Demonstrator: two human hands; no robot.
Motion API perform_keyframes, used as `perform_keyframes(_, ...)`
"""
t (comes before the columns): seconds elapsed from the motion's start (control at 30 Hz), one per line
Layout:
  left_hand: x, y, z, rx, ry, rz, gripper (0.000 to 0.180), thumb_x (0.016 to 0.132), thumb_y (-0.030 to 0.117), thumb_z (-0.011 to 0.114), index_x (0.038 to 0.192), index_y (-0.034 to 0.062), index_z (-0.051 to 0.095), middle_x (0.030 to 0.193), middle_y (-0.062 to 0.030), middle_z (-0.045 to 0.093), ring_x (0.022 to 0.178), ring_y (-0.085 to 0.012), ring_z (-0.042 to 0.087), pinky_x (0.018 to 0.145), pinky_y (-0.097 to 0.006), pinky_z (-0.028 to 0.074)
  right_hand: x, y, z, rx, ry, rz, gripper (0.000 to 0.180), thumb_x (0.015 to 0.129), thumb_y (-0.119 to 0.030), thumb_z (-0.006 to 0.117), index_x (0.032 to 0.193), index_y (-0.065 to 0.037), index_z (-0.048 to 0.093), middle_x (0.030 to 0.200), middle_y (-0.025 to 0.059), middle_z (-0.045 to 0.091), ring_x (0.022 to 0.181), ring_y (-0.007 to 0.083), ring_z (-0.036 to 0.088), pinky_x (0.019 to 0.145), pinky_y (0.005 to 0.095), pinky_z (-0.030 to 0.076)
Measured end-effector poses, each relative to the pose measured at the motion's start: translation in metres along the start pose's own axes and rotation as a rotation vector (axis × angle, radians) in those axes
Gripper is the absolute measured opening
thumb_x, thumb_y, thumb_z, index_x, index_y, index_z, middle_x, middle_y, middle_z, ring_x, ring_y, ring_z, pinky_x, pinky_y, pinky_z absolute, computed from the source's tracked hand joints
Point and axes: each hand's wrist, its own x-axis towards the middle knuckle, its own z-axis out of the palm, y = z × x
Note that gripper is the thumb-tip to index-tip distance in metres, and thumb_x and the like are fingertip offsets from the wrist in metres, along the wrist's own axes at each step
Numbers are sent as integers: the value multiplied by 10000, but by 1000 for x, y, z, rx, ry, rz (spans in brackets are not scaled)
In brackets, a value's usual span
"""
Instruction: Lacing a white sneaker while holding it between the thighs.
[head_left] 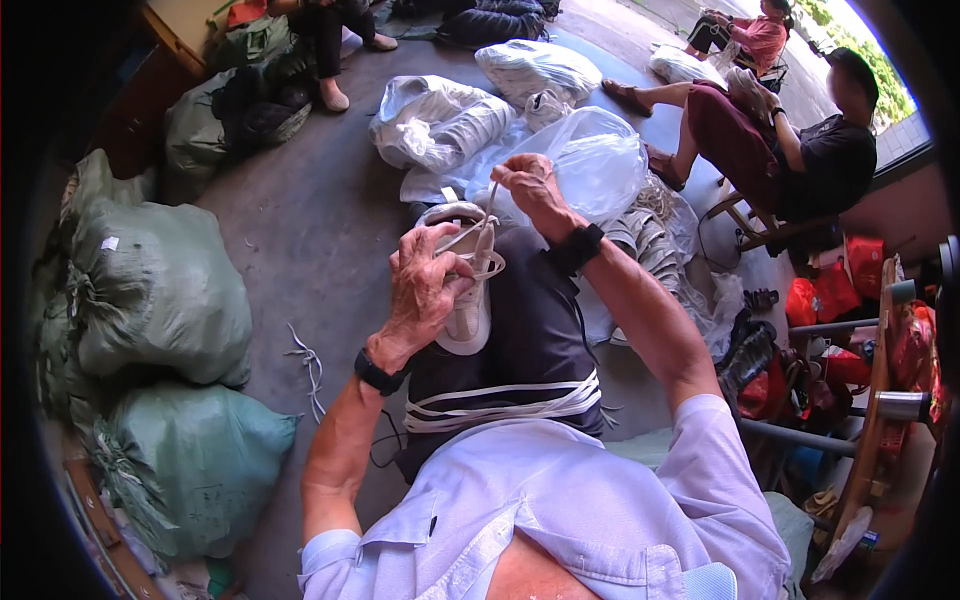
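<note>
A pale beige and white sneaker (465,325) rests on my dark-trousered thighs, its toe toward me. A white shoelace (488,212) runs up from its eyelets, and a loop of it stands out over the shoe's right side. My right hand (537,190) pinches the lace's upper end above the far side of the shoe. Bent over the shoe's left side, my left hand (425,285) has its thumb and fingers closed on the lace near the eyelets; the fingertips are partly hidden. A bundle of white laces (510,405) lies across my lap.
Stuffed green sacks (160,290) stand at my left, near loose laces (308,370) on the floor. Ahead lie clear plastic bags of shoes (440,120) and a row of shoes (655,250). A seated person (800,150) handles a shoe. A rack with red bags (840,290) stands right.
</note>
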Motion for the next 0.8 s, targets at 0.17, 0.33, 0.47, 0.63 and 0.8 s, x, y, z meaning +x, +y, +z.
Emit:
perform_keyframes(0.17,3,3,1,-52,-26,3,117,720,116,785,793,112,693,1366,-49,513,1310,-315,377,1066,-481,282,27,34,-26,15,263,75,318,886,-270,673,857,44,708,675,36,616,606,106,544,535,288,424)
perform_keyframes(0.33,3,-5,-6,-234,22,-29,140,800,137,744,927,94,703,1376,-75,495,1265,-295,448,1054,-437,353,7,25,-9,-167,149,61,475,894,-350,664,727,95,647,587,54,544,579,133,488,536,375,404)
perform_keyframes(0.47,1,-18,-8,-644,279,-385,288,922,225,668,1140,36,660,1400,-127,457,1162,-272,548,988,-411,437,-24,11,8,-168,-104,-5,561,879,-455,668,749,90,649,578,94,536,574,152,506,530,392,408)
perform_keyframes(0.63,-20,-65,21,-1035,91,-979,457,973,461,559,1199,70,635,1089,-53,674,1059,-184,602,888,-359,460,-24,12,5,-237,-272,-101,389,775,-289,667,782,99,640,654,176,598,631,191,594,576,389,459)
perform_keyframes(0.8,-25,-75,13,-1280,36,-1073,410,994,391,539,1236,66,603,1140,-56,661,1059,-192,605,929,-367,462,-38,-7,4,-295,-298,-56,359,748,-198,692,976,78,671,825,128,676,773,187,636,694,323,500)
